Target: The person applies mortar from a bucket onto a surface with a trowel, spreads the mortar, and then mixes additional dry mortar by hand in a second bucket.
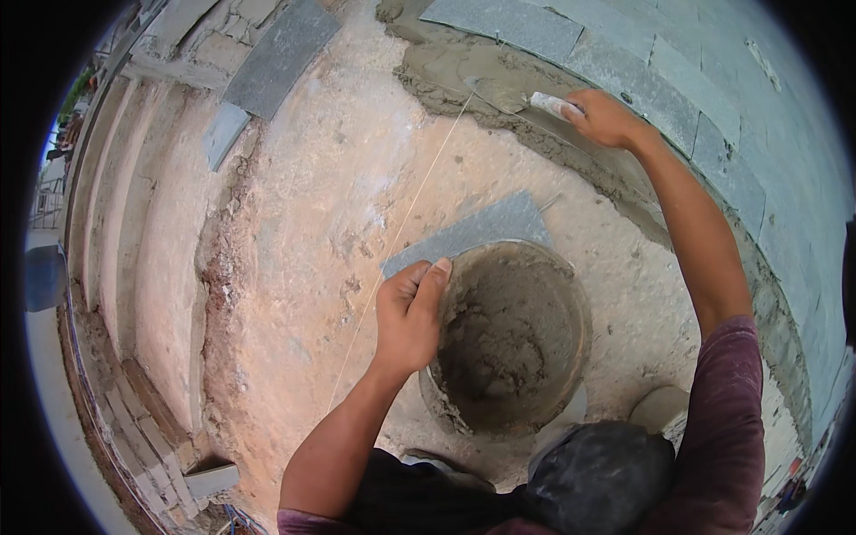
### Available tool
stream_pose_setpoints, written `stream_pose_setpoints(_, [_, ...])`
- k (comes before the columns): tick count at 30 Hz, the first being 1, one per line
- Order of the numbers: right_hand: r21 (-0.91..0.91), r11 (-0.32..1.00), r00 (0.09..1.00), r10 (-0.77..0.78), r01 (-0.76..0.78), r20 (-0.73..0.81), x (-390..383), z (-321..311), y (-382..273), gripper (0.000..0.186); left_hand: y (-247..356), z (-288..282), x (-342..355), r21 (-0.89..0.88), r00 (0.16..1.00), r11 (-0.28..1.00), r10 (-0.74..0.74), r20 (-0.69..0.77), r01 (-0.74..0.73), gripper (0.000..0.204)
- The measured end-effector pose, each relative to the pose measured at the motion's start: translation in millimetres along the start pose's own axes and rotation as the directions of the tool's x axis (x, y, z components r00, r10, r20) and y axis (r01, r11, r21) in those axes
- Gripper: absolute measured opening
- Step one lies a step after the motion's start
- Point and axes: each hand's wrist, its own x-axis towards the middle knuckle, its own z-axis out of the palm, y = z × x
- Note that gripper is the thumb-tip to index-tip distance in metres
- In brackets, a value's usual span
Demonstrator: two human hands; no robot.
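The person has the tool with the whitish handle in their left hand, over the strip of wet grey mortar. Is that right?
Not quite, it's the other hand: the head view shows the whitish-handled tool in the bare right hand. It is over the strip of wet grey mortar, just as you said.

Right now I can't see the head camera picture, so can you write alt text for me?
A person's right-hand grip holds a white-handled trowel at a strip of wet mortar beside grey tiles. The left-hand grip holds the rim of a round bucket with mortar inside; a grey slab lies just beyond it.
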Motion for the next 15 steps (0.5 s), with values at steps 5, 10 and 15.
stream_pose_setpoints(5, [0.060, 0.993, 0.981, 0.113, -0.104, -0.158, 19.9, 12.1, 4.9, 0.039, 4.6, 4.5, 1.9, -0.016, 1.000, 1.000, -0.009, 0.006, 0.009, 0.047])
stream_pose_setpoints(10, [0.173, 0.954, 0.968, 0.250, -0.243, -0.017, 73.7, 25.8, -50.2, 0.041, 8.4, 4.4, 0.1, -0.010, 1.000, 1.000, -0.015, 0.006, 0.015, 0.047])
stream_pose_setpoints(15, [0.137, 0.986, 0.995, 0.098, -0.095, -0.017, 93.1, 35.9, -42.3, 0.045, 9.1, 6.8, 2.9, -0.017, 1.000, 1.000, -0.024, 0.017, 0.025, 0.046])
